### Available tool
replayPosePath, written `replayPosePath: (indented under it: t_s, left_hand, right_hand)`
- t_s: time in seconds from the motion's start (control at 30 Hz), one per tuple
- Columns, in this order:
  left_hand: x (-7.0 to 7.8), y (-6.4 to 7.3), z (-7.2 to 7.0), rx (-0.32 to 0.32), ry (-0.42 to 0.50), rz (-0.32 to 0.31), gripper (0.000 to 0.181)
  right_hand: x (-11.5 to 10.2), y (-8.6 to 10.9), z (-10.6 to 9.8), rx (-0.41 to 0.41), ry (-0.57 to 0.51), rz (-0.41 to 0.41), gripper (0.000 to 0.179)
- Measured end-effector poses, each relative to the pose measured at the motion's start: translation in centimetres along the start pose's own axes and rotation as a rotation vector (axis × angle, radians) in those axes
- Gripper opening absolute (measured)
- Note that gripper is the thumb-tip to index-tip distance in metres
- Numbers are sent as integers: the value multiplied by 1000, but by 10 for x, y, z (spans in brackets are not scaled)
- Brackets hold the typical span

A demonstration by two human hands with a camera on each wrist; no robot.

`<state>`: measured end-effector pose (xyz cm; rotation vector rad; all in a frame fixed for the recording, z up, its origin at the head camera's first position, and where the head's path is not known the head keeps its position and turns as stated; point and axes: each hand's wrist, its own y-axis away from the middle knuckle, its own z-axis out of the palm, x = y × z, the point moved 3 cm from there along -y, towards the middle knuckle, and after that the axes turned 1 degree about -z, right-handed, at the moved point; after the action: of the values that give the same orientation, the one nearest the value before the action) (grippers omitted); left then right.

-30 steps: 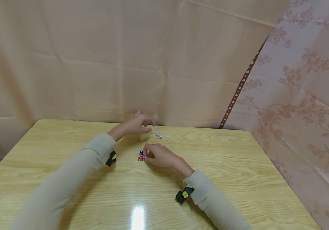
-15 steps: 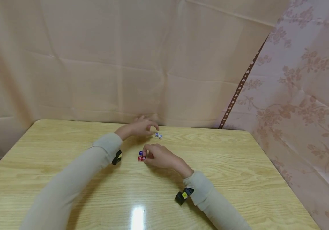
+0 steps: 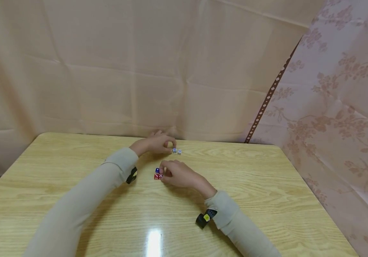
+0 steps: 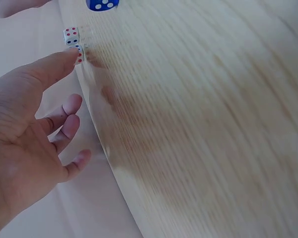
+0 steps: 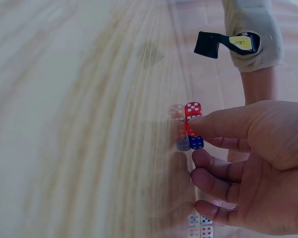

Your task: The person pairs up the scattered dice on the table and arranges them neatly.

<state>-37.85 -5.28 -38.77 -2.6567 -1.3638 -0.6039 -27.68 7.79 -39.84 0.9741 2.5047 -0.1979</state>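
Note:
Near the table's back edge my left hand has its thumb and index finger at a small white die, pinching it. In the left wrist view the thumb tip covers part of this die. A second white die sits close to its right. My right hand pinches the right-hand one of two red dice with thumb and index finger. The other red die stands beside it. Just behind the red pair is a blue die, seen also in the right wrist view.
All the dice are on a glossy wood-grain table. A beige cloth hangs behind its back edge, and a flowered pink cloth on the right. Both wrists wear black camera straps.
My left hand has moved right to the white dice, its index finger coming down onto the left one, which has shifted slightly left. The right hand has stayed at the red dice.

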Motion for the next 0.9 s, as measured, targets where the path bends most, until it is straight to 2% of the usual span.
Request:
replayPosePath:
  t_s: [0.33,0.67,0.9]
  left_hand:
    - [3,-6,-1,83,-10,6,16]
    - [5,-3,-4,83,4,14,11]
    - [0,4,-10,120,-21,14,9]
  right_hand:
    - [0,0,0,6,-2,-9,12]
    - [-2,-1,-1,10,-3,-9,12]
    - [-3,-1,-1,9,-6,-1,13]
